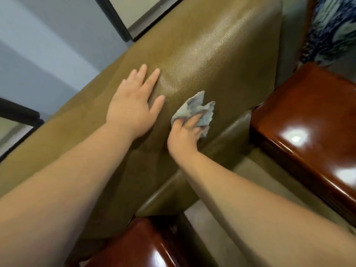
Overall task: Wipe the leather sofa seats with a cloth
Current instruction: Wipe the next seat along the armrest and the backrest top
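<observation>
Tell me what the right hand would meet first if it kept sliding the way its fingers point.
Probably only more olive leather cushion: the right hand, gripping the grey cloth, points up and right along it. Beyond lies the cushion's far edge, though depth is unclear.

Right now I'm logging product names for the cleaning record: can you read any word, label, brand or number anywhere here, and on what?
None: no readable text in this view.
Leather sofa: plain grain, no tag or logo showing.
Cloth, gripped by the right hand: no label visible.
Glossy wooden armrest: only light reflections.
Patterned fabric, top right: a blurred pattern, no letters.
</observation>
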### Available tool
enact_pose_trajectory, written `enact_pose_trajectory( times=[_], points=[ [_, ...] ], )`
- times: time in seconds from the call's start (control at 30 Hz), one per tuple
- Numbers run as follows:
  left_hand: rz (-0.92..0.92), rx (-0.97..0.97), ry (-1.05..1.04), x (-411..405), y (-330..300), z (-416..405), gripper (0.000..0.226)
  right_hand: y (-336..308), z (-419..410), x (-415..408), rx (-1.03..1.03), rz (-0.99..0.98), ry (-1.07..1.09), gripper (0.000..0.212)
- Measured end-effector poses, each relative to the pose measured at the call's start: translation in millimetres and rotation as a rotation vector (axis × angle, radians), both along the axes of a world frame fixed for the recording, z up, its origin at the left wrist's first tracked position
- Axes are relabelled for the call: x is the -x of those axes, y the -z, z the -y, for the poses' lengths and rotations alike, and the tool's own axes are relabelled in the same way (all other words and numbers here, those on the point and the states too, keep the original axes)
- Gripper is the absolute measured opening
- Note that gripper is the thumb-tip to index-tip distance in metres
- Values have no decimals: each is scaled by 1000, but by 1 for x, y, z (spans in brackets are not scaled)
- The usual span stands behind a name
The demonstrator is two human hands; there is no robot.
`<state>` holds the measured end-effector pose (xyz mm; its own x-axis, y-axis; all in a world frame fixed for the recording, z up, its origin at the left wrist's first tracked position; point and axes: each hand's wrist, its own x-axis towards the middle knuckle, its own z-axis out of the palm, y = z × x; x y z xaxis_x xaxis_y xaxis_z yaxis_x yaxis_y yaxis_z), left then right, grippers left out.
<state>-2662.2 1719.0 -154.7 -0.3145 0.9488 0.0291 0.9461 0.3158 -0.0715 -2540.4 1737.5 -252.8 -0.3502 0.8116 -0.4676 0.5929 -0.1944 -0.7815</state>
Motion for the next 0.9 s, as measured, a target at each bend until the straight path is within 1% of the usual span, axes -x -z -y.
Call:
enact_pose_trajectory(
  times=[0.07, 0.13, 0.17, 0.23, 0.27, 0.33, 0.37, 0.43, 0.47, 0.57, 0.63, 0.67, 0.7, 0.73, 0.77, 0.8, 0.83, 0.87, 0.9],
  points=[
    [-68, 7, -3, 24, -1, 81, 77, -11, 68, 8, 92, -114, -19, 65],
    [-133, 30, 50, 37, 5, 123, 83, -7, 90, 10, 62, -174, -42, 84],
    [-164, 29, 63, 40, 10, 129, 84, -4, 79, 10, 55, -150, -8, 85],
    [-207, -9, 58, 41, 19, 126, 85, 10, 28, 3, 27, -23, 85, 74],
    [-221, -29, 61, 41, 23, 125, 85, 22, -2, -2, 38, 55, 183, 68],
    [-247, -76, 89, 48, 30, 125, 84, 46, -45, -8, 43, 225, 209, 63],
    [-252, -92, 98, 51, 33, 126, 83, 55, -44, -8, 17, 284, 185, 61],
    [-263, -118, 97, 55, 35, 126, 82, 74, 3, 9, -65, 258, 109, 57],
    [-272, -124, 90, 57, 35, 125, 82, 78, 41, 21, -55, 194, 80, 56],
    [-280, -120, 74, 63, 35, 122, 82, 83, 156, 44, 105, 51, -94, 61],
    [-282, -121, 75, 65, 36, 123, 82, 86, 191, 49, 198, -23, -124, 81],
    [-287, -120, 77, 66, 36, 123, 82, 90, 192, 51, 197, -41, -97, 85],
    [-289, -120, 78, 66, 37, 122, 82, 94, 183, 52, 131, -62, -7, 81],
    [-287, -121, 76, 65, 37, 122, 82, 101, 170, 51, 30, -114, 162, 70],
    [-289, -124, 71, 65, 38, 123, 82, 109, 150, 48, -97, -143, 245, 62],
    [-297, -131, 67, 65, 39, 124, 82, 114, 125, 45, -222, -127, 267, 62],
    [-308, -139, 67, 66, 40, 124, 82, 110, 100, 42, -205, -122, 306, 64],
    [-315, -143, 71, 67, 40, 123, 82, 103, 82, 40, -137, -135, 353, 63],
    [-314, -143, 74, 66, 40, 123, 82, 98, 76, 43, -109, -118, 446, 65]
  ],
)
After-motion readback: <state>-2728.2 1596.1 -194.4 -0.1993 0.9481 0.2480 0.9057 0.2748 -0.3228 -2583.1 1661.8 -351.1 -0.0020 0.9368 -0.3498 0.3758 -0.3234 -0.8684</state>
